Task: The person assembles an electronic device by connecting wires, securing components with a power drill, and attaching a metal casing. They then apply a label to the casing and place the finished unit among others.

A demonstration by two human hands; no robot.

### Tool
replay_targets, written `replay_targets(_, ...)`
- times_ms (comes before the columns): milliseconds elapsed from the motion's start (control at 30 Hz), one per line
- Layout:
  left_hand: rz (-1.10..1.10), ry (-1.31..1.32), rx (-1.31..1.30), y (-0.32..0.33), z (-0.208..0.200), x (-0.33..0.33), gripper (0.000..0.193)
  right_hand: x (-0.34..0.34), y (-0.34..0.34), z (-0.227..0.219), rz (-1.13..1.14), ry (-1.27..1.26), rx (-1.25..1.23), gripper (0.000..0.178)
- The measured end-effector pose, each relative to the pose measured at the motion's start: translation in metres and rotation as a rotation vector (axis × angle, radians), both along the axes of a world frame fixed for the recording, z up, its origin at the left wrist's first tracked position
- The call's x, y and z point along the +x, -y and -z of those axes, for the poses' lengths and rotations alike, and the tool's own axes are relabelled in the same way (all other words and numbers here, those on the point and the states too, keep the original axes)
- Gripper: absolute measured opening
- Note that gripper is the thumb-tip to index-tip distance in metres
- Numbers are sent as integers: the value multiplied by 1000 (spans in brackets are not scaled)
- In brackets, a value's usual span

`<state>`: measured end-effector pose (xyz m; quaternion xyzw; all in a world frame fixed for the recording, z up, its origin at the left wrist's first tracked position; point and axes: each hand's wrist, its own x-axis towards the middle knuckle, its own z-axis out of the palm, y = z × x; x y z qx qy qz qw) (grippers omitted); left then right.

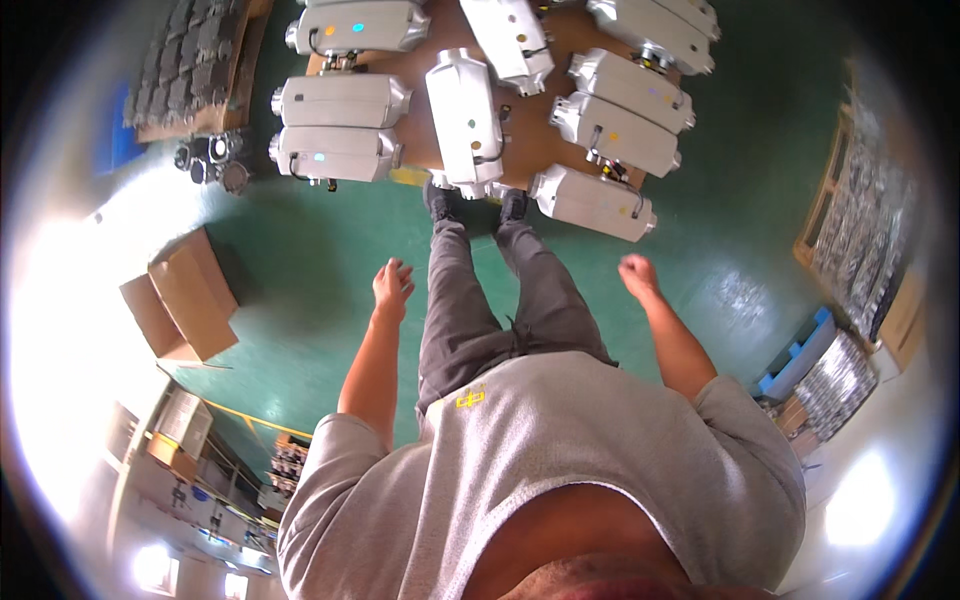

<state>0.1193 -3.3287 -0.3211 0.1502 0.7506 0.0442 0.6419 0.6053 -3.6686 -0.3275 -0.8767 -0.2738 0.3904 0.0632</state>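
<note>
My left hand (393, 290) hangs beside my left thigh with loosely bent fingers, a little apart, and nothing visible in it. On the other side my right hand (638, 275) is held away from the body, its fingers curled in, with nothing seen in them. Both are apart from the silver-grey, long box-shaped units with rounded ends and short black cables. One such unit (466, 125) lies lengthwise just beyond my shoes. Another unit (594, 202) lies at the near right corner of the group, closest to my right hand. Their brown board (425, 150) shows between them.
An open cardboard box (190, 300) stands on the green floor (300, 260) at left. Dark metal parts fill a pallet (190, 70) at far left, with black round parts (215, 160) near it. Shiny wrapped parts (865, 220) and a blue-edged crate (800, 355) stand at right.
</note>
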Motion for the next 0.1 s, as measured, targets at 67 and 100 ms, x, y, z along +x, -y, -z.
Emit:
replay_targets(67,175,-105,13,13,-34,-42,39,-6,28,-63,462,-331,-469,14)
replay_targets(100,253,-138,22,16,-49,-55,32,-15,47,-79,537,-277,-390,15)
